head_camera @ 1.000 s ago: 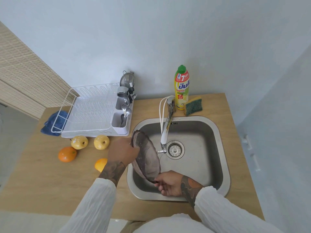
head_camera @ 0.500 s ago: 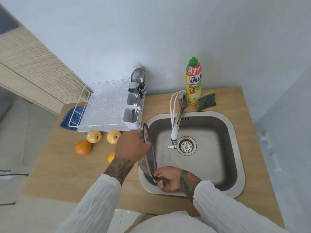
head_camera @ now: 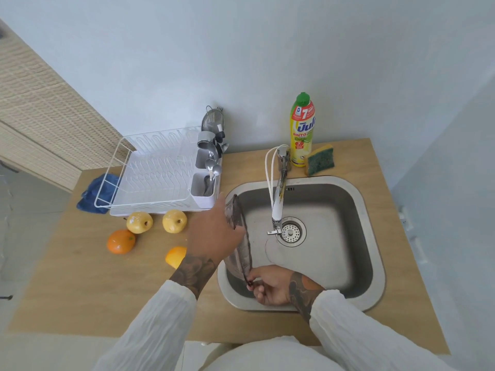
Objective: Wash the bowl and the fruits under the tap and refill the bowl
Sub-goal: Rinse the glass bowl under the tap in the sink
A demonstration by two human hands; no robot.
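Note:
A dark translucent bowl point(head_camera: 242, 253) stands on edge at the left side of the steel sink point(head_camera: 334, 236). My left hand point(head_camera: 214, 234) grips its upper rim from the left. My right hand point(head_camera: 267, 286) pinches its lower rim near the sink's front wall. The tap point(head_camera: 277, 207) reaches over the basin to the right of the bowl; I see no water stream. Two yellow apples point(head_camera: 139, 222) point(head_camera: 174, 220) and an orange point(head_camera: 121, 241) lie on the wooden counter left of the sink. A second orange point(head_camera: 175, 255) is partly hidden behind my left forearm.
A white dish rack point(head_camera: 158, 172) with cutlery stands at the back left, a blue cloth point(head_camera: 99, 192) beside it. A dish soap bottle point(head_camera: 302, 132) and a green-yellow sponge point(head_camera: 320, 159) sit behind the sink. The drain point(head_camera: 290, 231) lies under the tap.
The bowl has turned from showing its inside to standing nearly edge-on, and it sits closer to the sink's left wall. Both hands kept their hold.

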